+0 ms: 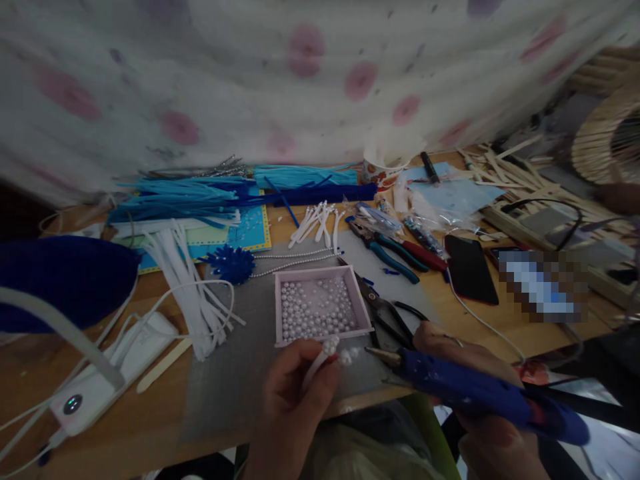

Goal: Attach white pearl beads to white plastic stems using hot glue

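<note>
While pinching a white stick [316, 365] with pearls on its tip, left hand [295, 400] fingers pressed together just below the pink pearl tray [320, 308]. Right hand [465, 373] wrapped round blue glue gun [480, 393], nozzle pointing left at stick tip, very near.

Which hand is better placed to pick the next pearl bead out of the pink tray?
Probably the left hand: it sits just below the pink tray, holding only a thin white stem tipped with beads. The right hand is wrapped around the blue glue gun.
</note>
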The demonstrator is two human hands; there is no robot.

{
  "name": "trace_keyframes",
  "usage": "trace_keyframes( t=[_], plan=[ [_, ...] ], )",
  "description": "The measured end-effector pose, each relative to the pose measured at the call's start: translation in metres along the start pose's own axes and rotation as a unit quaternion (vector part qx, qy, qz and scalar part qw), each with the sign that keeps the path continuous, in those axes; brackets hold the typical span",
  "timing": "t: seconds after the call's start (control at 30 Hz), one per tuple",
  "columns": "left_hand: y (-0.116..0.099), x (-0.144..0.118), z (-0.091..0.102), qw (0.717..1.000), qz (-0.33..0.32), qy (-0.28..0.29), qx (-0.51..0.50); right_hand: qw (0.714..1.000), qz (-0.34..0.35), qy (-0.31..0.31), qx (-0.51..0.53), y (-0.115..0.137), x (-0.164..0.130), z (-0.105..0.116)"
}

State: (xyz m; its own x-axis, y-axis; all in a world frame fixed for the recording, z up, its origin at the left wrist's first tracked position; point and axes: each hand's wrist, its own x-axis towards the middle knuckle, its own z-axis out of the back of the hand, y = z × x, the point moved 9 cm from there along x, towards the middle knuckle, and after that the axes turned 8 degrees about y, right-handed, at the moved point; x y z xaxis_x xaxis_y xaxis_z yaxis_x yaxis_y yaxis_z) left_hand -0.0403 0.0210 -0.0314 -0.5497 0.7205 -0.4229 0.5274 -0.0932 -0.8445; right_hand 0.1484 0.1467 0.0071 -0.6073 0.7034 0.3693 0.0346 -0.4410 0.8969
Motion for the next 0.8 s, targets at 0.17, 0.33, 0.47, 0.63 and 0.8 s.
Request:
trace_keyframes(
  t=[0.17, 0.33, 0.47, 0.63, 0.8],
  plan=[
    [-0.001, 0.000, 0.001, 1.000, -0.002, 0.006, 0.029, 0.996, 0.034, -0.061, -0.060, 0.004, -0.014, 0.016],
    [-0.001, -0.001, 0.000, 1.000, 0.015, -0.010, 0.016, 0.997, 0.003, -0.046, -0.055, 0.001, -0.009, 0.014],
    [-0.001, 0.000, -0.002, 1.000, 0.023, -0.007, 0.018, 0.999, -0.046, 0.007, -0.016, -0.002, 0.003, 0.001],
    [-0.001, 0.002, -0.002, 1.000, 0.011, -0.001, 0.000, 0.999, -0.019, 0.035, 0.012, -0.002, 0.004, -0.004],
    [0.000, 0.002, -0.001, 1.000, 0.008, -0.007, -0.018, 1.000, 0.008, 0.009, 0.001, -0.002, -0.002, -0.001]
  ],
)
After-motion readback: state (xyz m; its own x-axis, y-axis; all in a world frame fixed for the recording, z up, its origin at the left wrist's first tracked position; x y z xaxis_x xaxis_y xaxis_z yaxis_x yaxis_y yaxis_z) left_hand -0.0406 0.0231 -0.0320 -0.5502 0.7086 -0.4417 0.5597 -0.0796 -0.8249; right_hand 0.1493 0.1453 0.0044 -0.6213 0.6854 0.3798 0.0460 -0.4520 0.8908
